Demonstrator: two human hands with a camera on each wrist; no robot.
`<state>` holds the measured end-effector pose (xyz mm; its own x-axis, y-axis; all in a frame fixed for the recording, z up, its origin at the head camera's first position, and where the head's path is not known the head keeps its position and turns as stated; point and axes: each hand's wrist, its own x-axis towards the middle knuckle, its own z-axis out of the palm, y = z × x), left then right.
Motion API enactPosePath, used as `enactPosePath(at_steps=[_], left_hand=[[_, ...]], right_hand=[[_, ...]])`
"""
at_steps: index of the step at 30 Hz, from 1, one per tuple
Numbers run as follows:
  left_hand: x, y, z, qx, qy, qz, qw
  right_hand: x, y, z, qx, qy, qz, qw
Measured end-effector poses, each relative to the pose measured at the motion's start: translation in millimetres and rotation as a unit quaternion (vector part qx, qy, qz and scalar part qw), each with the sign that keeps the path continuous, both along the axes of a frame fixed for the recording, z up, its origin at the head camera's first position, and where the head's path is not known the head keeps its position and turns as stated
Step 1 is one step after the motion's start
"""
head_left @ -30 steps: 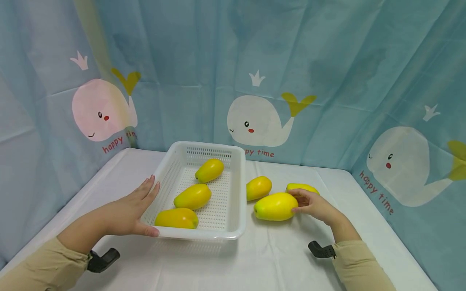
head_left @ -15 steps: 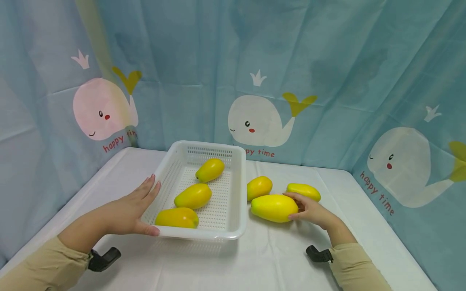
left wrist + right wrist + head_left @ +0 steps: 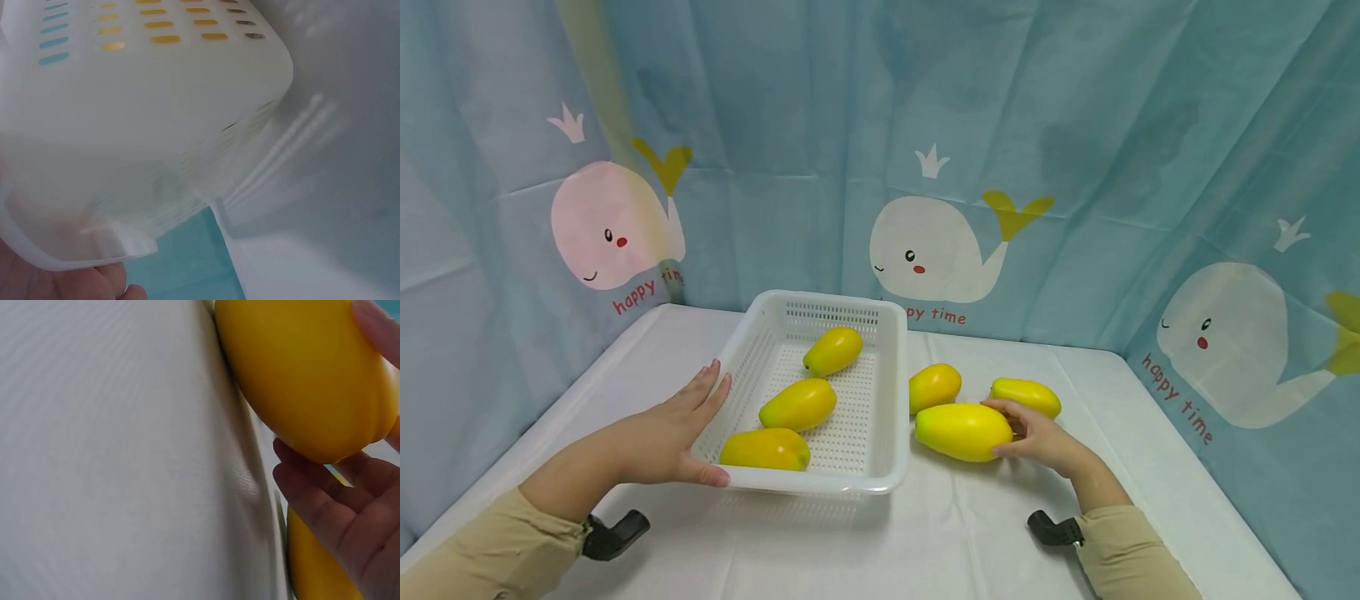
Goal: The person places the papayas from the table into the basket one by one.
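My left hand [image 3: 662,437] lies with fingers spread along the left side of a white plastic basket [image 3: 895,392], thumb on its near rim; in the left wrist view the fingertips [image 3: 112,275] show at the rim. Three yellow papayas, such as the middle one [image 3: 797,405], lie in the basket. To its right, my right hand [image 3: 1037,437] holds the end of a large yellow papaya [image 3: 961,432] lying on the white cloth. In the right wrist view, thumb and fingers sit on opposite sides of that papaya's rounded end [image 3: 306,375].
Behind the held papaya lie two more, one [image 3: 936,387] against the basket's right side and another [image 3: 1028,395] beyond my right hand. A white cloth [image 3: 970,533] covers the table. A blue curtain [image 3: 790,150] with whale prints surrounds the back and sides.
The large papaya has shifted slightly left and toward me with my right hand, uncovering more of the papaya behind. My left hand and the basket stay put.
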<state>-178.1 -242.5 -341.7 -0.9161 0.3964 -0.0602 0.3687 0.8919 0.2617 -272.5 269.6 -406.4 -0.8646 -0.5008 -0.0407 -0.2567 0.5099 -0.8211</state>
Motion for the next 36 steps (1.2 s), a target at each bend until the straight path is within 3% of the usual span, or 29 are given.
enactPosePath(at_steps=[12,30,36], left_hand=[[-0.1,-0.1,-0.6,0.005,-0.001,0.001,1.0000],[0.2,-0.7,-1.8,0.006,-0.006,0.009,0.9999],[-0.5,-1.2,-2.7,0.007,-0.007,0.009,0.9999]], right_hand=[[-1.0,-3.9,-3.5,-0.033,-0.023,0.026,0.9989],[1.4,-4.9,-2.1,-0.025,-0.001,0.019,0.9995],[2.3,-1.9,4.6,-0.045,-0.003,0.005,0.9990]])
